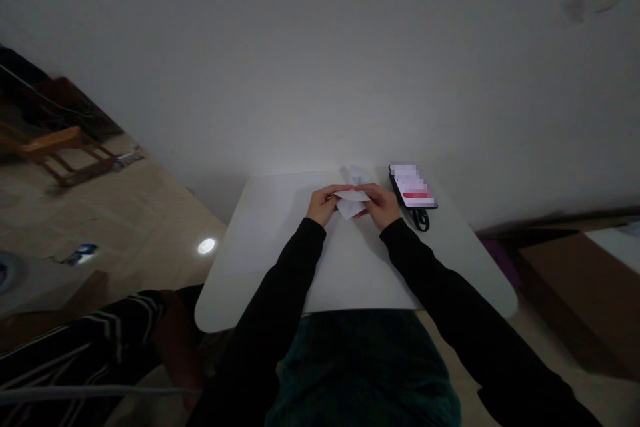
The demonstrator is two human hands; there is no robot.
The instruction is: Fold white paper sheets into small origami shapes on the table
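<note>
Between my two hands is a folded piece of white paper (350,205), held just above the white table (360,280). My left hand (324,203) grips its left side, fingers bent along the upper edge. On the right side my right hand (383,205) pinches it the same way. Some fingertips are hidden behind the paper. Just beyond my hands stands another small folded white paper (358,175). A flat sheet of white paper (265,227) lies to the left of my left hand.
A phone (414,187) with a lit screen lies at the right back, a black cable loop (421,219) beside it. The wall (320,80) borders the table's far edge. Another person's striped sleeve (100,333) is at lower left; a cardboard box (585,293) stands right.
</note>
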